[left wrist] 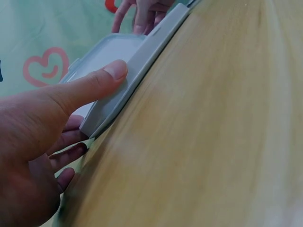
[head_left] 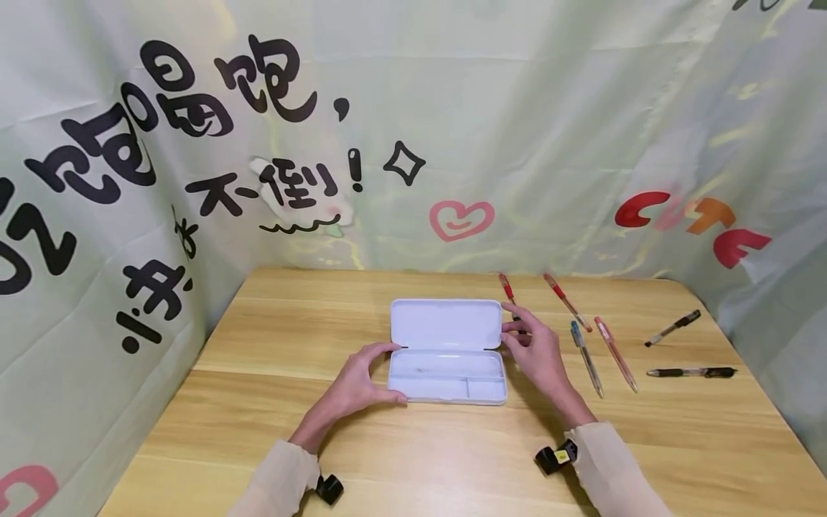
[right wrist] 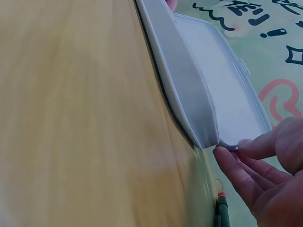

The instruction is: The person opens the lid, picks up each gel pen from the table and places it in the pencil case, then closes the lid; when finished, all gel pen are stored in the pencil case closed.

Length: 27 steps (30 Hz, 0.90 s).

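Observation:
A white pencil case [head_left: 421, 389] lies on the table with its lid [head_left: 446, 324] raised. Its tray is divided into compartments, with no pens inside. My left hand [head_left: 357, 380] grips the left end of the case; in the left wrist view the thumb [left wrist: 97, 85] presses the front wall and the other fingers reach behind. At the right side, my right hand [head_left: 538, 353] pinches the lid's edge near the hinge, as the right wrist view shows with thumb and fingertips [right wrist: 226, 158] on the lid's corner.
Right of the case lie two red pens [head_left: 567, 301] [head_left: 507, 286], one partly behind my right hand, a blue pen [head_left: 586, 359], a pink pen [head_left: 616, 354] and two black pens [head_left: 673, 329] [head_left: 691, 373]. A printed curtain [head_left: 549, 143] hangs along the table's back and sides.

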Each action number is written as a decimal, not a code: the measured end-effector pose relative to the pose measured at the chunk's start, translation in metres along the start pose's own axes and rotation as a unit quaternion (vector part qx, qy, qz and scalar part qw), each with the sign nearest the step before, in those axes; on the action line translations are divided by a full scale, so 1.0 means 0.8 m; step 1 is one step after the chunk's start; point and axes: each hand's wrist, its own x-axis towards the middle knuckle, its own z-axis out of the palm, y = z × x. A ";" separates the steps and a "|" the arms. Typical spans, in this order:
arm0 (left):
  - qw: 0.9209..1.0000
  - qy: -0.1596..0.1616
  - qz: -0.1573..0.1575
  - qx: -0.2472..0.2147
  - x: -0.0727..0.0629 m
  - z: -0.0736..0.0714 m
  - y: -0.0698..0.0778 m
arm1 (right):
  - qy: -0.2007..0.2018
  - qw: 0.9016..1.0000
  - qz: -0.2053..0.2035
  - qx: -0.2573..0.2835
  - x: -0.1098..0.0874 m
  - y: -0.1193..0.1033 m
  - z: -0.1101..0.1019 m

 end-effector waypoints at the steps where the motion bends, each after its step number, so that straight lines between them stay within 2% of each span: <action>1: 1.000 0.000 0.001 0.003 0.000 0.000 0.001 | 0.001 1.000 0.000 -0.002 -0.001 0.001 0.000; 5: 1.000 0.003 0.010 0.019 0.002 0.001 0.000 | -0.002 1.000 -0.008 -0.013 0.000 0.004 0.001; 9: 1.000 0.004 0.024 0.016 0.002 0.003 -0.005 | -0.021 0.999 -0.009 -0.037 0.001 0.005 0.003; 14: 0.999 -0.001 0.038 0.011 -0.001 0.004 -0.008 | -0.066 0.996 0.010 -0.061 0.001 0.006 0.002; 18: 0.999 0.002 0.035 0.006 0.001 0.001 -0.007 | -0.112 0.991 0.018 -0.072 0.008 0.006 -0.003; 22: 0.999 0.001 0.031 0.008 0.003 -0.001 -0.006 | -0.150 0.986 0.031 -0.060 0.015 0.005 -0.007; 27: 1.000 -0.001 0.029 0.008 0.003 -0.002 -0.005 | -0.177 0.982 0.043 -0.049 0.018 0.002 -0.010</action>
